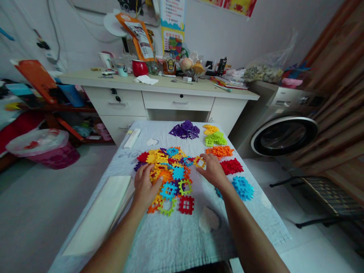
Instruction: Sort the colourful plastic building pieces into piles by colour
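A mixed heap of plastic waffle-block tiles in many colours lies in the middle of a small table covered with a pale cloth. My left hand rests on the heap's left edge, fingers curled over orange and yellow tiles. My right hand is at the heap's right side, its fingertips pinching a yellow tile. Sorted piles lie to the right and rear: purple, yellow, green, orange, red and blue.
A flat white box lies along the table's left edge, and a white tube at the rear left. Behind stand a cluttered desk, a washing machine at right and a pink bin at left.
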Demonstrator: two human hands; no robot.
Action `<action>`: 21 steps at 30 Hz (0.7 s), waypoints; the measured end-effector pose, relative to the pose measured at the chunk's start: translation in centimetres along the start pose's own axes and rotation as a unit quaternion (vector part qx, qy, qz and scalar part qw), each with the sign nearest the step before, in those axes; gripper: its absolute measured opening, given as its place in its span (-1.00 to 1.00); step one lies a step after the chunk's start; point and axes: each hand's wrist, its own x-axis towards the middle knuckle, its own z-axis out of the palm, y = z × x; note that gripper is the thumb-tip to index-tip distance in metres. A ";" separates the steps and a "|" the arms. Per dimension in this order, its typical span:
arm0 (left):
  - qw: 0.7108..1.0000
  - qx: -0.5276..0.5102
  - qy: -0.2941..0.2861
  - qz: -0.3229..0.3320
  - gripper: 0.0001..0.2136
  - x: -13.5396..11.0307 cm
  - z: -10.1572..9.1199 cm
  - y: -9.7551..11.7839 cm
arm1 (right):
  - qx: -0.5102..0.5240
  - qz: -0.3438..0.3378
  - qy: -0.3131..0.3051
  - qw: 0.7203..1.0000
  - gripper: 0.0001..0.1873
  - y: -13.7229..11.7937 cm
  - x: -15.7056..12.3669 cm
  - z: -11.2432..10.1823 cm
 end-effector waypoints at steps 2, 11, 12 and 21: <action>1.000 -0.001 0.001 0.000 -0.56 0.0 0.0 0.0 | -0.007 -0.020 0.020 1.000 -0.46 0.7 1.0 -1.7; 1.000 -0.003 0.005 -0.006 -0.60 0.2 0.1 0.0 | -0.023 -0.048 0.058 0.997 -0.58 6.3 8.7 -5.2; 1.000 -0.003 0.007 -0.008 -0.61 0.3 0.1 0.0 | -0.026 -0.028 0.060 0.997 -0.61 7.1 9.9 -5.6; 1.000 -0.013 0.004 -0.026 -0.64 0.5 0.0 0.3 | -0.104 0.164 0.019 0.981 -0.74 12.3 21.5 -7.0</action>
